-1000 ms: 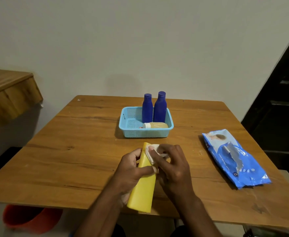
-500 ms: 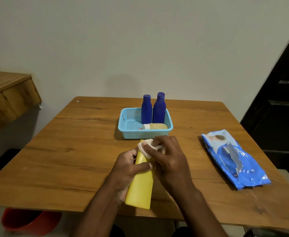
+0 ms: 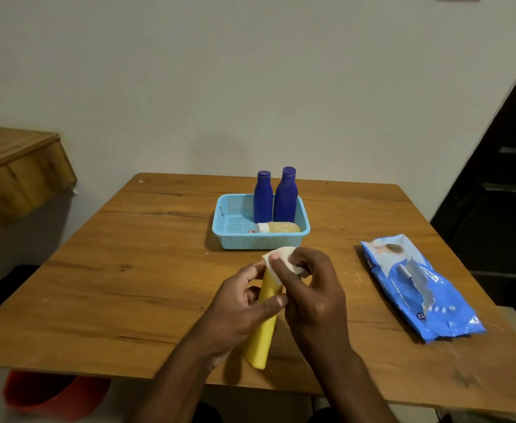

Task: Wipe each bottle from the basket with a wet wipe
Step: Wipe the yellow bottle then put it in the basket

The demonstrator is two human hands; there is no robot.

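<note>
My left hand [image 3: 240,306] grips a yellow bottle [image 3: 261,334] around its middle, tilted over the near part of the table. My right hand [image 3: 310,288] presses a white wet wipe [image 3: 278,260] over the bottle's top end. Behind them a light blue basket [image 3: 235,239] holds two dark blue bottles [image 3: 263,196] [image 3: 286,195] standing upright and a small yellowish bottle [image 3: 278,228] with a white cap lying on its side.
A blue pack of wet wipes [image 3: 418,285] lies on the wooden table [image 3: 128,270] to the right. An orange bucket [image 3: 49,395] sits on the floor below the near left edge. A wooden shelf [image 3: 15,166] juts out at left; a dark door [image 3: 501,184] stands at right.
The wipe in my right hand has slid up the yellow bottle to cover its top end. The bottle has shifted slightly toward the basket.
</note>
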